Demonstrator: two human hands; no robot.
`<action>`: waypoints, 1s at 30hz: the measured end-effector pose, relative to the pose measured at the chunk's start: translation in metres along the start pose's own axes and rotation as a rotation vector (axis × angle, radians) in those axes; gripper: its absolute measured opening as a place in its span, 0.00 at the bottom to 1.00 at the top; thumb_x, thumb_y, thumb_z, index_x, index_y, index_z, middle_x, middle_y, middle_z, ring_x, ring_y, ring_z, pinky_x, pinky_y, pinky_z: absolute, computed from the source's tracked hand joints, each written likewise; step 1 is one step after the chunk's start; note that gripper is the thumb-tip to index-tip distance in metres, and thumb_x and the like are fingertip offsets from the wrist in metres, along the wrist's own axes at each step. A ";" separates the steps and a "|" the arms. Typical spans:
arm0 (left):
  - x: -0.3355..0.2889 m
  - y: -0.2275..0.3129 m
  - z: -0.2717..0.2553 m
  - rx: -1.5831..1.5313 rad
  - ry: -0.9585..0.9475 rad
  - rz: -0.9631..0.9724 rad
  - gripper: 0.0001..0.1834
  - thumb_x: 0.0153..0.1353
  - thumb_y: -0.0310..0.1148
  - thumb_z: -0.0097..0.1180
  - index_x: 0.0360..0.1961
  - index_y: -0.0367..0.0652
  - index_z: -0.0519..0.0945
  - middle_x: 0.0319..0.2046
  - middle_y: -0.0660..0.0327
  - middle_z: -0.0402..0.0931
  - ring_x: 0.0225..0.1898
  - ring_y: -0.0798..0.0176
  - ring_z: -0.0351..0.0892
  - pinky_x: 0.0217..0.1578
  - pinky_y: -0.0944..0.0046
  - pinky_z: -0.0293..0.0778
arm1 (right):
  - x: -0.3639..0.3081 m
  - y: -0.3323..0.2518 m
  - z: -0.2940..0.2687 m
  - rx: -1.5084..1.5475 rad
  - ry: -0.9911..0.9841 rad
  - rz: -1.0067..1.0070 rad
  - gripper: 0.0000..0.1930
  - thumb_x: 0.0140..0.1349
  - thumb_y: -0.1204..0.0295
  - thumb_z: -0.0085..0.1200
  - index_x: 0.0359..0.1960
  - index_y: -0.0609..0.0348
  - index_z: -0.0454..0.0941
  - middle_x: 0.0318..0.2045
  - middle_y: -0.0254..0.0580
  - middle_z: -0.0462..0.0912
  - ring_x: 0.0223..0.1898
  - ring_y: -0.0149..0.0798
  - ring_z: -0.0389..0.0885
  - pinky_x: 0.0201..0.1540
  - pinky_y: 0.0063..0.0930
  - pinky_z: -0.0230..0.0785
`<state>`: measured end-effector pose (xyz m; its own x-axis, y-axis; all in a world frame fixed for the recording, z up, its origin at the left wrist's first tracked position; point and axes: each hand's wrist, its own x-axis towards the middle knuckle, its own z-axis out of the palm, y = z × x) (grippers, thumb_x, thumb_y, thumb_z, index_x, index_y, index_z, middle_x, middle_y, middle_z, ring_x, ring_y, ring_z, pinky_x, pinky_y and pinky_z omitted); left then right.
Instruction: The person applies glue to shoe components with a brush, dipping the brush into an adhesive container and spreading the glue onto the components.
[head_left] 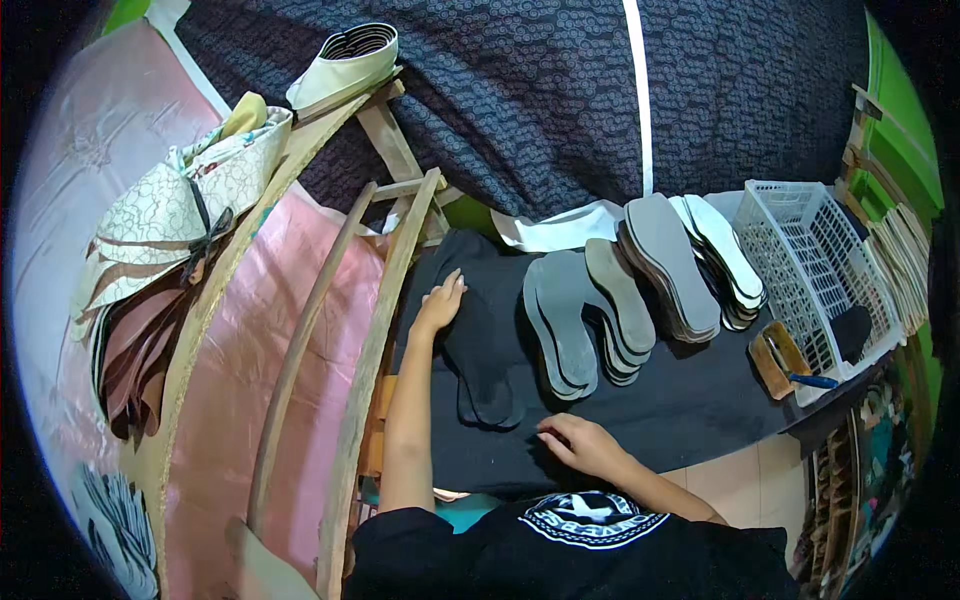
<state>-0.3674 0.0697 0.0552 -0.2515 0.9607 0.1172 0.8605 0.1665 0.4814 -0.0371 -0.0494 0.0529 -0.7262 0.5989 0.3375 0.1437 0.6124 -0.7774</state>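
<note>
My left hand (443,302) rests on the upper left edge of some black insoles (480,365), its fingers spread and slightly bent. These insoles lie overlapping on the dark worktable cover, and their outlines partly blend into it. My right hand (582,446) is just right of their heel end, loosely curled with the fingers apart and nothing visible in it. Right of the black insoles are stacks of grey insoles (560,320), grey-beige insoles (622,300), light grey insoles (678,265) and white insoles (725,250).
A white plastic basket (815,270) stands at the right end. Before it lies a small tan box (778,362) with a blue pen (815,381). Left, a wooden frame (375,370) borders the table. A wooden board (215,290) carries bundled patterned and brown pieces (190,200).
</note>
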 end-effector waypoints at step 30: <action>0.035 0.027 -0.061 -0.071 0.062 0.093 0.17 0.47 0.41 0.55 0.18 0.34 0.78 0.11 0.55 0.71 0.14 0.65 0.70 0.21 0.65 0.66 | -0.014 -0.002 0.010 -0.024 0.020 0.019 0.10 0.53 0.70 0.47 0.34 0.64 0.72 0.32 0.48 0.75 0.32 0.45 0.75 0.35 0.31 0.67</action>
<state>-0.3805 0.0943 0.1252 -0.2010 0.9554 0.2164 0.8484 0.0594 0.5261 -0.0337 -0.0642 0.0448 -0.7095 0.6208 0.3336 0.1736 0.6127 -0.7710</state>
